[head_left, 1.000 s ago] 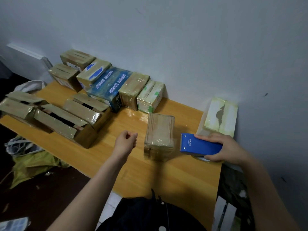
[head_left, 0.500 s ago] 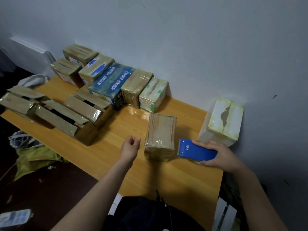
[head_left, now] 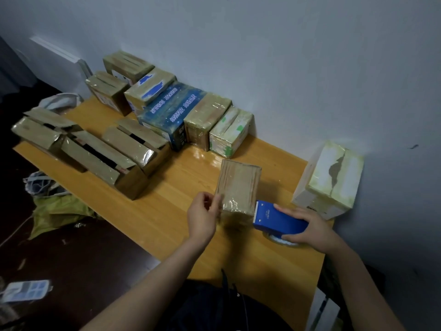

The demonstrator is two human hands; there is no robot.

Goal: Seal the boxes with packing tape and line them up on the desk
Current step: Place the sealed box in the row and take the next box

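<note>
At mid-desk [head_left: 167, 211], found the small brown box [head_left: 238, 185] lying flat, top already glossy with tape, clear of the sealed row [head_left: 207, 120] against the wall [head_left: 286, 68]. Saw left hand [head_left: 202, 218] at its near-left corner, fingers [head_left: 218, 203] bent onto the edge; too blurred to call grip versus touch. Saw right hand [head_left: 307, 228] wrapped round the blue tape dispenser [head_left: 279, 218], resting on the desk just right of the box, toothed edge at the near-right corner. Hands apart, box between. Judged the step as finishing tape on this box, or cutting off. Looked best done by pinning the box hard with the left palm first, since light and likely to skid on the glossy wood. Then needed the dispenser kept low and pulled straight along the seam, tension constant, no twist, strip rubbed down behind. Needed a sharp wrist tilt on the teeth for the cut, away from the left fingers. Afterwards would have slid it in beside the green-marked box [head_left: 230, 132] at the row's end. Noted open-flapped boxes [head_left: 102, 161] at left and a white box [head_left: 334, 177] at right by the wall, probably next in the queue.
</note>
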